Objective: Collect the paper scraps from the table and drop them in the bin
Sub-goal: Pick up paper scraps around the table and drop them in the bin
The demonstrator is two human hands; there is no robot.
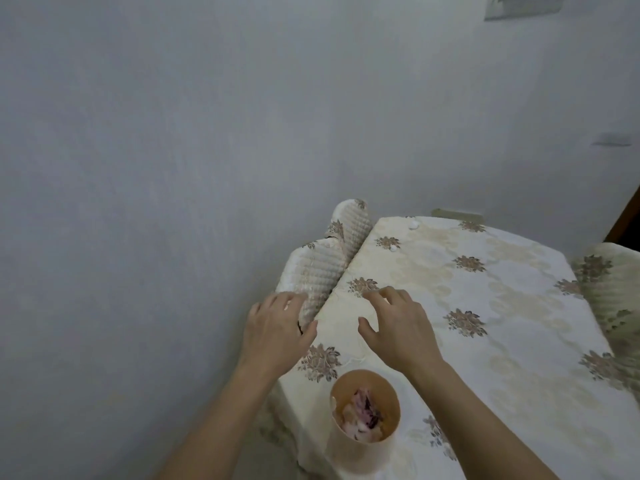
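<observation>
1. The left hand lies palm down on the top of a quilted chair back at the table's left edge, its fingers curled loosely over the padding and its thumb pointing toward the table; it grips no paper that can be seen.
2. The right hand hovers palm down over the tablecloth, fingers spread and slightly bent, thumb out to the left. It holds nothing, and whether the fingertips touch the cloth cannot be told.
3. The two hands are near each other but apart, with the table's edge between them.
4. The bin, a small round peach-coloured tub, stands on the table just below the right wrist. Crumpled paper scraps in pink, white and dark tones lie inside it.
5. Two small white scraps rest on the cloth near the far left edge, well apart from both hands.
6. A second padded chair stands at the table's right side, and a plain pale wall fills the background.
</observation>
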